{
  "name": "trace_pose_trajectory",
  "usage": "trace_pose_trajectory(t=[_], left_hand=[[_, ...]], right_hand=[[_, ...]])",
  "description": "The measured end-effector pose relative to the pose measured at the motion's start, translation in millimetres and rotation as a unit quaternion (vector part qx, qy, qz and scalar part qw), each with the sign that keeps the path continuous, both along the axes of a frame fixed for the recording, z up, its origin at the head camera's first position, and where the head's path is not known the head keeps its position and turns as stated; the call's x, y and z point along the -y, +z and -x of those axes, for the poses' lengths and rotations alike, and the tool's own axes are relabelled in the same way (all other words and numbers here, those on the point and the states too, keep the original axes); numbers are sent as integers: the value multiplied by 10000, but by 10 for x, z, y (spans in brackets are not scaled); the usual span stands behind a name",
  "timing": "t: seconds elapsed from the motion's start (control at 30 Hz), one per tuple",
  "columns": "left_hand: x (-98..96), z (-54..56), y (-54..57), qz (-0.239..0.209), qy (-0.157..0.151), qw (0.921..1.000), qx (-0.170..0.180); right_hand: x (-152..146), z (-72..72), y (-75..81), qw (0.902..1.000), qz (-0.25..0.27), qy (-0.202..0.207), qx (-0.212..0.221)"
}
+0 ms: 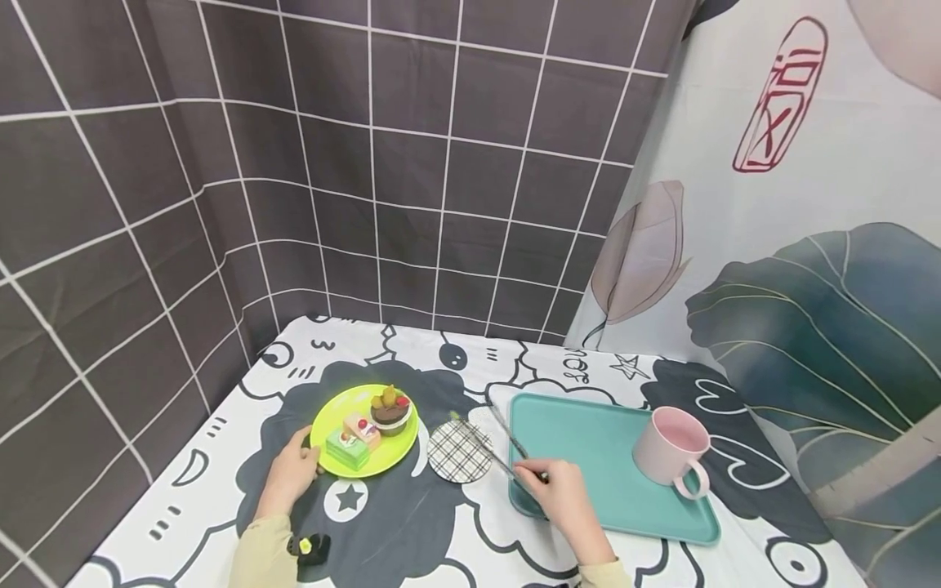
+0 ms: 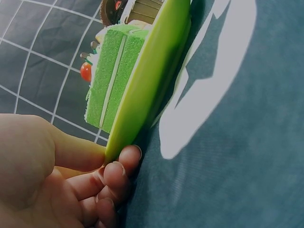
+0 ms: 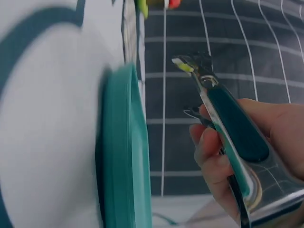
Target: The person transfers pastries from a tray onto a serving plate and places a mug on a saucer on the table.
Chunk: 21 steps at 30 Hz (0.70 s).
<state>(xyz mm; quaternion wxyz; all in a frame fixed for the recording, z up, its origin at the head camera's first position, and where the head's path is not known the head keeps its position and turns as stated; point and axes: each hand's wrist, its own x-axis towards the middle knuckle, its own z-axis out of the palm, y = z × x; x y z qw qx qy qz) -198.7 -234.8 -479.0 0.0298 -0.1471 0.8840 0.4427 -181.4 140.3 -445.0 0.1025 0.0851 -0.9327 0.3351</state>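
Observation:
My left hand [image 1: 289,476] pinches the near-left rim of a yellow-green plate [image 1: 397,452], thumb above and fingers underneath in the left wrist view. On the plate sit a green cake slice [image 2: 116,71], a pink cake slice [image 1: 363,429] and a chocolate cupcake [image 1: 390,413] topped with fruit. My right hand [image 1: 560,492] holds metal tongs [image 3: 239,124] with dark green grip panels, over the left edge of a teal tray [image 1: 573,437]. The tongs' arms are spread, pointing up and left, with no food between the tips.
A round checked coaster [image 1: 447,459] lies between plate and tray, partly under the tongs. A pink mug [image 1: 665,449] stands on the tray's right side. Dark gridded cloth [image 1: 412,188] rises behind the patterned tablecloth [image 1: 434,539], with a leaf-print curtain [image 1: 809,327] at right.

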Motion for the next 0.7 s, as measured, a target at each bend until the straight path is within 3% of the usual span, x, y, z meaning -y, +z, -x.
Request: trace_pose_trajectory(t=[0.17, 0.47, 0.7], left_hand=[[8, 0, 7, -23, 22, 10000, -24], [9, 10, 14, 2, -6, 10000, -44], [8, 4, -27, 81, -10, 9999, -58]], right_hand=[[-249, 76, 2, 9978, 45, -665, 14], [-636, 84, -57, 9938, 117, -1037, 396], [-901, 32, -186, 9887, -248, -1373, 553]])
